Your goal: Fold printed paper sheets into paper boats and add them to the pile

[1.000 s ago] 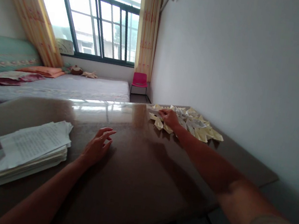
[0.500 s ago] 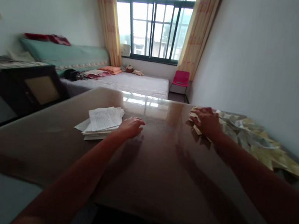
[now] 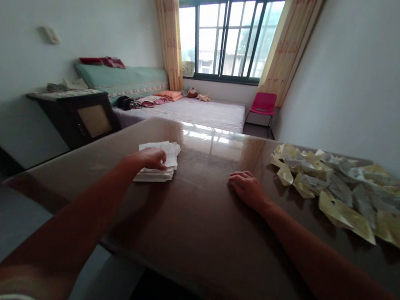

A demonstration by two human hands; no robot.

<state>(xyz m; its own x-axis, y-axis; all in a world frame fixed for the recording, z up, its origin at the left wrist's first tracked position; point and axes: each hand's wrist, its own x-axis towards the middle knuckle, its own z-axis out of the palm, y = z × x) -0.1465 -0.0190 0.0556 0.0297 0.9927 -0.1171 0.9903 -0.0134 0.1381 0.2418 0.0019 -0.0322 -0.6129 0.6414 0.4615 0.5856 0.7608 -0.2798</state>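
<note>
On the left part of the brown table [image 3: 189,223] lies a stack of printed paper sheets [image 3: 155,175]. My left hand [image 3: 152,157] is over the stack, its fingers curled and pinched at the top sheet [image 3: 172,150]; the hand partly covers that sheet. Palm down on the bare tabletop, my right hand [image 3: 249,187] rests with fingers stretched out and nothing in them. To its right spreads a pile of folded paper pieces [image 3: 340,209], yellowish and grey, apart from the hand.
Beyond the table stands a bed [image 3: 213,111] with cloths and soft toys. A pink chair [image 3: 264,103] is near the window. At the left, a dark cabinet [image 3: 92,122] stands beside the bed. A white wall [image 3: 361,83] runs along the right.
My left hand has moved from beside the paper stack onto it and curled its fingers. My right hand has left the folded papers and come left onto the tabletop. The view has shifted.
</note>
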